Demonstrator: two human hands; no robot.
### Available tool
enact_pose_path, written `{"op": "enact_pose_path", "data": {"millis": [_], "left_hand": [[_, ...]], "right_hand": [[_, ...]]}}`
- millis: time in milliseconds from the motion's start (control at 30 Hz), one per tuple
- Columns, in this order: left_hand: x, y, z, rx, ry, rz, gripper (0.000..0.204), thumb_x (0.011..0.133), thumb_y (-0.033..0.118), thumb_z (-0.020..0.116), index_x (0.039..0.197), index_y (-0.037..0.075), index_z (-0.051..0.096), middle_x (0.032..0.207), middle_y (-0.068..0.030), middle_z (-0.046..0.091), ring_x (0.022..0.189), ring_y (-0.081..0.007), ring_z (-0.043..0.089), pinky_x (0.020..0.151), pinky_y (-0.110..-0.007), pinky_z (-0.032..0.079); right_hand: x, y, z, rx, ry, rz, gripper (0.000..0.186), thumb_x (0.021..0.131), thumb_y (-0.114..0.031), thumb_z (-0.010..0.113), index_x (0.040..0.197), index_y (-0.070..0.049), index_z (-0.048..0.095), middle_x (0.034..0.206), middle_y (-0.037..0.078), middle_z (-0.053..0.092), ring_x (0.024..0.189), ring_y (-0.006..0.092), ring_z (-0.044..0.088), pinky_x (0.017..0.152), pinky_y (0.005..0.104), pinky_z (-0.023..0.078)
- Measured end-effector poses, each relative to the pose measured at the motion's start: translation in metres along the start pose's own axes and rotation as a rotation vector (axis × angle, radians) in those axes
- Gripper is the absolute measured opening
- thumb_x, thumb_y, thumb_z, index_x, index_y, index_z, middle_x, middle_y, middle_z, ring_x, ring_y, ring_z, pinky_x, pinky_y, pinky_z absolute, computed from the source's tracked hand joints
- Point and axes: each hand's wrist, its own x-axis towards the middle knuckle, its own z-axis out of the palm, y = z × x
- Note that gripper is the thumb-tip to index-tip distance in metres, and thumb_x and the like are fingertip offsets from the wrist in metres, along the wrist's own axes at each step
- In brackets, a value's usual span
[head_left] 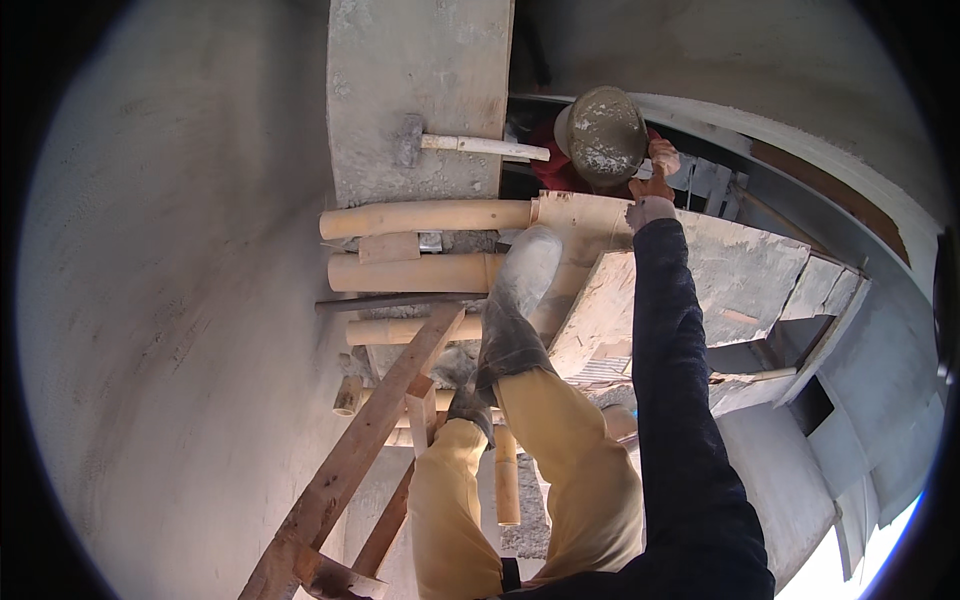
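My right arm stretches far forward, and my right hand (652, 190) meets a co-worker's hand (664, 155) just beside that person's dusty cap (606, 135). My fingers look closed, but what lies between the two hands is too small to make out. Below my hand is the edge of a plywood sheet (585, 212). To the left, a sledgehammer (480, 145) with a pale wooden handle lies on a grey board (420, 60), its handle end jutting toward the co-worker. My left hand is out of view.
My boots stand on bamboo poles (430, 218) and boards, with gaps between them. A wooden beam frame (370, 440) slopes up on the left beside a plastered wall (180, 300). On the right are concrete-stained panels (745, 270) with dark openings.
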Motion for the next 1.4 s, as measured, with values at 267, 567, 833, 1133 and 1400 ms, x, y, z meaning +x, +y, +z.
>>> {"op": "enact_pose_path", "data": {"millis": [267, 567, 833, 1133, 1400], "left_hand": [[0.011, 0.019, 0.022, 0.230, -0.024, 0.032, 0.096, 0.079, 0.075, 0.053, 0.126, -0.008, 0.046, 0.117, -0.0180, 0.056, 0.102, -0.0260, 0.058, 0.087, -0.037, 0.048], [0.033, 0.021, 0.029, 0.101, -0.088, 0.086, 0.100, 0.078, 0.080, 0.049, 0.125, -0.009, 0.047, 0.112, -0.0173, 0.059, 0.097, -0.0247, 0.060, 0.083, -0.035, 0.049], [0.013, 0.036, 0.044, -0.075, -0.039, 0.149, 0.109, 0.076, 0.081, 0.048, 0.130, -0.013, 0.042, 0.117, -0.0193, 0.058, 0.102, -0.0249, 0.059, 0.088, -0.034, 0.048], [0.020, 0.036, 0.054, 0.096, 0.030, 0.192, 0.097, 0.087, 0.072, 0.045, 0.132, -0.015, 0.043, 0.111, -0.0215, 0.064, 0.097, -0.0263, 0.064, 0.086, -0.034, 0.051], [0.034, 0.024, 0.038, 0.407, -0.143, 0.226, 0.086, 0.090, 0.063, 0.049, 0.131, -0.013, 0.046, 0.114, -0.0197, 0.064, 0.096, -0.0261, 0.063, 0.088, -0.034, 0.050]], "right_hand": [[0.039, -0.023, 0.014, 0.374, 0.316, 0.081, 0.043, 0.082, -0.032, 0.057, 0.116, -0.009, 0.044, 0.091, 0.011, 0.062, 0.083, 0.0282, 0.061, 0.081, 0.0449, 0.047], [0.041, -0.046, -0.062, 1.314, 0.356, 0.184, 0.020, 0.089, -0.019, 0.045, 0.091, -0.005, 0.059, 0.079, 0.007, 0.057, 0.073, 0.0216, 0.054, 0.076, 0.0449, 0.043], [-0.149, -0.119, -0.246, 2.111, -0.080, 0.298, 0.029, 0.099, -0.027, 0.035, 0.074, -0.014, 0.039, 0.056, -0.001, 0.028, 0.044, 0.0155, 0.023, 0.055, 0.0348, 0.036], [-0.271, -0.036, -0.329, 2.000, -0.022, 0.372, 0.037, 0.100, -0.035, 0.039, 0.069, -0.015, 0.039, 0.055, -0.002, 0.027, 0.050, 0.0137, 0.025, 0.053, 0.0330, 0.032], [-0.282, 0.041, -0.314, 2.044, 0.257, 0.623, 0.033, 0.098, -0.029, 0.033, 0.068, -0.015, 0.037, 0.057, -0.002, 0.029, 0.048, 0.0153, 0.025, 0.052, 0.0346, 0.031]]}}
